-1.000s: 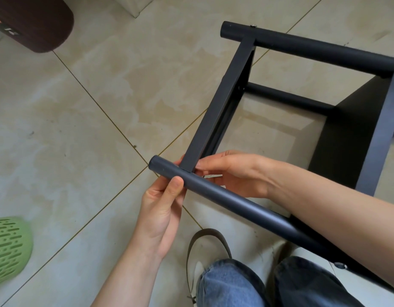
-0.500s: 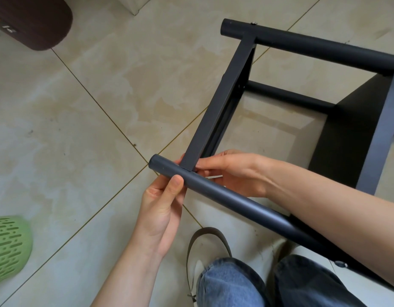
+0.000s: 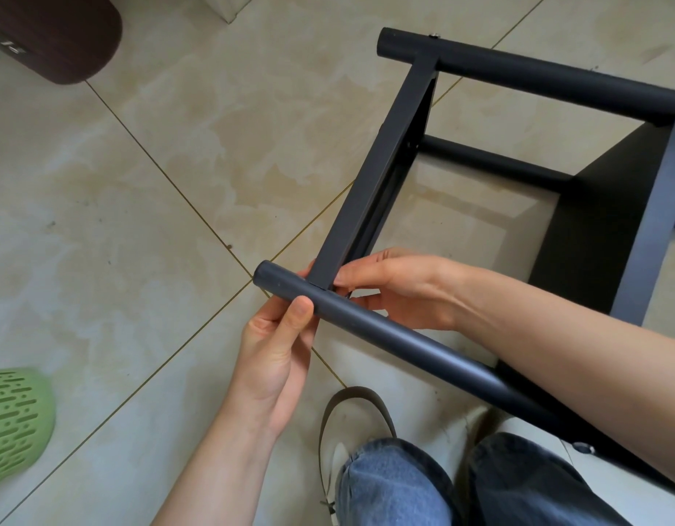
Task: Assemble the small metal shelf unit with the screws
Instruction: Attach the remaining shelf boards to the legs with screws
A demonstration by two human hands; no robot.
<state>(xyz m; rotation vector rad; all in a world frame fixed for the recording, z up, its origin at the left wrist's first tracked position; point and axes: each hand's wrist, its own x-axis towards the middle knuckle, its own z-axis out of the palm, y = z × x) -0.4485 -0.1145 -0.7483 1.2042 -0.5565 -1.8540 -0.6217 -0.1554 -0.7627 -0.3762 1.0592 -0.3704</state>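
Item, 6 o'clock: denim-clad knees (image 3: 396,484), sandal (image 3: 356,408) on tiled floor (image 3: 157,184).
Item, centre: left hand (image 3: 275,358), thumb and fingers curled round the near round leg tube (image 3: 385,336) by its capped end.
Item, 3 o'clock of it: right hand (image 3: 400,286), fingertips pinching at the joint where flat crossbar (image 3: 373,176) meets the tube; any screw there is hidden.
Item, 1 o'clock: far tube (image 3: 537,75), screw head (image 3: 435,35) seated.
Handling note: brace the tube steady, keep the holes aligned, start the thread by fingertip.
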